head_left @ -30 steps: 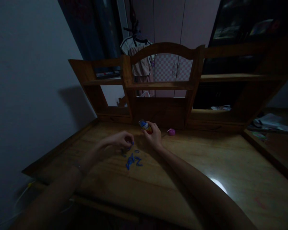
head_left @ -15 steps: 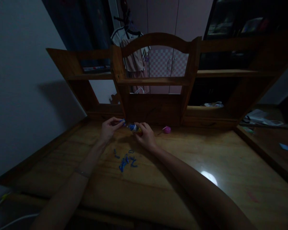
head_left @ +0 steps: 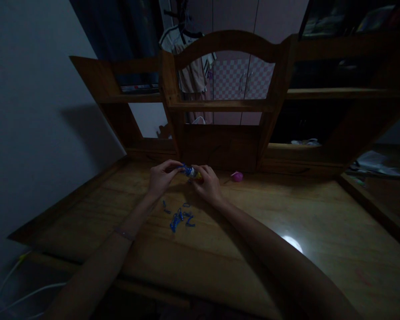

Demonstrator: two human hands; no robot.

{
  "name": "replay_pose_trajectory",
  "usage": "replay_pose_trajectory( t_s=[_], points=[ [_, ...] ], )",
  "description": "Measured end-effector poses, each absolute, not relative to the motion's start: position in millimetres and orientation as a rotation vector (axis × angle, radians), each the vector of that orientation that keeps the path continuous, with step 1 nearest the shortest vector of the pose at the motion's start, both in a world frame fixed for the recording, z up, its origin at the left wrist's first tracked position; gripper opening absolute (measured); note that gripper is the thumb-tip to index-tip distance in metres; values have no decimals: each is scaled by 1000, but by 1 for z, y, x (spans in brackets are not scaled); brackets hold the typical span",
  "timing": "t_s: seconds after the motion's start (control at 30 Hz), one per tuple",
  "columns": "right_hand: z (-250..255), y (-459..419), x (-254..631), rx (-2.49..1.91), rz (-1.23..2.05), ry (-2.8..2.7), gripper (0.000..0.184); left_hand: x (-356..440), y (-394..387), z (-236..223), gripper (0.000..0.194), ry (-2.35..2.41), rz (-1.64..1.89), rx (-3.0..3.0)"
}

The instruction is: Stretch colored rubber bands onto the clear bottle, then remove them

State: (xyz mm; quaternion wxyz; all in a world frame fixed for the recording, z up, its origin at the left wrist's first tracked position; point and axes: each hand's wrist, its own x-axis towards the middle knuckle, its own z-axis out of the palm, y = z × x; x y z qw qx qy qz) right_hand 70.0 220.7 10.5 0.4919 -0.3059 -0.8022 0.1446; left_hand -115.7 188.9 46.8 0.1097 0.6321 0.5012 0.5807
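Note:
My right hand [head_left: 208, 184] is wrapped round a small container [head_left: 194, 173] with blue, clear and yellow parts, which lies tilted with one end toward the left. The fingertips of my left hand [head_left: 162, 177] are pinched on a small blue clip-like piece [head_left: 182, 166] at that left end; whether the piece touches the container or is inside it, I cannot tell. Below the hands, a loose pile of small blue looped pieces [head_left: 176, 220] that look like paper clips lies on the wooden desk [head_left: 240, 262].
A pink round object [head_left: 237, 176] with a thin stem sits right of my right hand. Behind stands a wooden shelf unit [head_left: 222, 105]. At left is a wall [head_left: 36, 124]; white cables [head_left: 33, 293] hang by the desk's front left edge.
My left hand has come right with its blue piece, up to the end of the container, closing the gap between them. The whole view has shifted slightly.

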Motion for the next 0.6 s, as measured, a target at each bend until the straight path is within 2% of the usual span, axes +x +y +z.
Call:
replay_pose_trajectory(
  t_s=[0.6],
  points=[
    [10, 222, 72, -770, 359, -1912, 47, -127, 193, 49, 15, 1390, 1499, 2162]
  ],
)
